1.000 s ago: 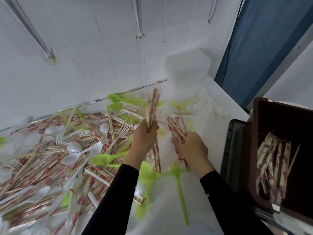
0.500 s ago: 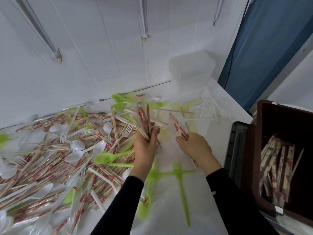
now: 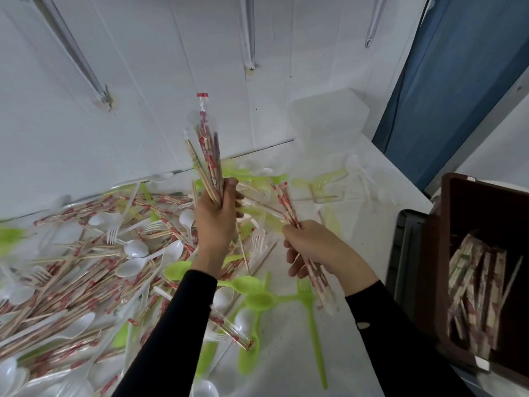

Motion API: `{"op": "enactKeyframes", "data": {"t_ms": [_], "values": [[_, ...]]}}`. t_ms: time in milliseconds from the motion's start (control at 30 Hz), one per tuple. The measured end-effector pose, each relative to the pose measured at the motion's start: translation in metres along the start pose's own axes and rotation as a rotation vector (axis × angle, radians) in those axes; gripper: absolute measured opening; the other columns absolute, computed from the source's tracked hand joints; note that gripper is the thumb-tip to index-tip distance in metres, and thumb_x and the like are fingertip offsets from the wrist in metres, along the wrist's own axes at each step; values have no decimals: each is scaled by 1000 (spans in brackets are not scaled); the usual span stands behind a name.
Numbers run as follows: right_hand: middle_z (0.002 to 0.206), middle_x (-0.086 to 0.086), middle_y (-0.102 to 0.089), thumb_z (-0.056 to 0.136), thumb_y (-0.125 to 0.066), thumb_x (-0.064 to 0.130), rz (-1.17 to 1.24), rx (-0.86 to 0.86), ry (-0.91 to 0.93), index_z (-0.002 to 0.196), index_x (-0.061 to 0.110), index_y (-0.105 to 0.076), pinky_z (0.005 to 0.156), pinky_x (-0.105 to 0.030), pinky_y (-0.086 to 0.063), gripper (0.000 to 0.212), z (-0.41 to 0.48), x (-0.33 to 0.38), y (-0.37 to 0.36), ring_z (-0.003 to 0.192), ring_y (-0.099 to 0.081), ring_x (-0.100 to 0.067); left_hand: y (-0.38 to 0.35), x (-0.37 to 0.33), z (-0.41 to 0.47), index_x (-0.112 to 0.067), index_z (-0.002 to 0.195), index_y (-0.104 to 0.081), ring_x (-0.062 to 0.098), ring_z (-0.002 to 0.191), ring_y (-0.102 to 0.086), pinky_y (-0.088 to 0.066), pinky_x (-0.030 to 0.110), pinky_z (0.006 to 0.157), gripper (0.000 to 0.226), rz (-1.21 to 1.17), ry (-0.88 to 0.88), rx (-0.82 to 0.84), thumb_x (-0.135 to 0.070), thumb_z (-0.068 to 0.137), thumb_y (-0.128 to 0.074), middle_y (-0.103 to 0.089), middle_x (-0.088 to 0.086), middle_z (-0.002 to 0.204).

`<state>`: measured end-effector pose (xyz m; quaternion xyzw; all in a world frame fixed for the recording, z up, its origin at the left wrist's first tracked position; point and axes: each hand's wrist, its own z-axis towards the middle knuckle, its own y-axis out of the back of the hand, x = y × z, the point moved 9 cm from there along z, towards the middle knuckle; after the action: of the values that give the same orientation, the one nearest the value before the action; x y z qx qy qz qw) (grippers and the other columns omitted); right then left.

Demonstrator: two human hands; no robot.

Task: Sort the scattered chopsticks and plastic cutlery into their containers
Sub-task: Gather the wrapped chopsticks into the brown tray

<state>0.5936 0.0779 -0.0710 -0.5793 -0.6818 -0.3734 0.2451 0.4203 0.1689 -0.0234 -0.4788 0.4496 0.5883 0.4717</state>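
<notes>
My left hand (image 3: 217,224) grips chopsticks (image 3: 207,159) standing straight up; my right hand (image 3: 317,247) grips a slanted bunch (image 3: 287,206).

The brown bin (image 3: 435,267) runs off the right edge, so its far side is unseen. The left hand (image 3: 217,222) covers the lower ends of its chopstick bundle (image 3: 207,156). The right hand (image 3: 315,247) hides the middle of the second bundle (image 3: 286,202) under its fingers (image 3: 296,269). The wrapper print is too small to read. At the left edge, the pile (image 3: 71,267) and a green piece (image 3: 11,236) are blurred.
</notes>
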Motion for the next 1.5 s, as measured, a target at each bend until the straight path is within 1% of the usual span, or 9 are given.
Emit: {"op": "enactKeyframes", "data": {"t_ms": [133,233,433,600,767,867,1100,1300,1500], "values": [[76,-5,-59,94,-47,24,-197,-324,93,90,9,-55,50,-26,-45,17,21,-3,35,56,-61,-21,-29,-13,23,-13,100,-70,8,68,-67,-55,26,59,13,148,-73,155,-21,98,-60,-70,-5,78],[93,-7,-60,96,-50,25,-359,-545,79,108,7,-56,66,-29,-41,23,34,-9,64,78,-53,-24,-73,-1,35,-12,99,-73,24,80,-69,-55,35,70,16,430,-71,334,-25,92,-67,-71,3,80],[110,-10,-64,98,-48,26,-549,-653,13,114,9,-53,69,-29,-38,24,41,-27,74,101,-63,-31,-146,49,20,-7,85,-57,39,83,-62,-35,32,60,11,861,-174,651,-11,95,-54,-64,17,82],[106,-10,-64,97,-50,28,-567,-680,-3,107,8,-59,69,-31,-42,24,37,-36,84,96,-64,-32,-158,65,15,-5,96,-61,37,96,-61,-44,38,76,9,1011,-257,729,-3,90,-54,-63,18,100],[82,-8,-63,88,-61,36,-213,-547,14,82,11,-57,60,-29,-43,26,38,-44,77,70,-58,-29,-133,48,18,-2,106,-59,38,100,-56,-45,43,82,22,1003,-318,657,4,87,-51,-55,18,106],[73,-8,-64,92,-58,29,160,-333,-31,82,10,-54,40,-21,-37,21,39,-46,51,38,-45,-15,-97,30,27,0,110,-59,36,100,-55,-38,36,84,20,968,-274,592,0,91,-54,-54,19,107],[48,-4,-44,96,-59,17,507,71,-41,82,6,-58,36,-19,-35,17,22,-16,-20,37,-41,-14,5,13,45,-13,81,-56,23,71,-57,-39,32,64,24,910,-1,480,-31,92,-66,-60,-1,71],[66,-6,-56,98,-48,19,45,-58,161,97,10,-56,37,-20,-37,13,41,17,-43,34,-50,-13,83,33,37,-6,84,-66,13,44,-61,-50,25,48,29,461,216,154,-33,95,-63,-69,1,59],[90,-2,-62,88,-61,36,-599,-153,282,103,17,-61,67,-32,-46,24,65,29,-78,87,-63,-26,109,52,25,-16,90,-63,22,70,-68,-58,38,69,10,396,259,92,-7,94,-60,-71,10,85]]}}
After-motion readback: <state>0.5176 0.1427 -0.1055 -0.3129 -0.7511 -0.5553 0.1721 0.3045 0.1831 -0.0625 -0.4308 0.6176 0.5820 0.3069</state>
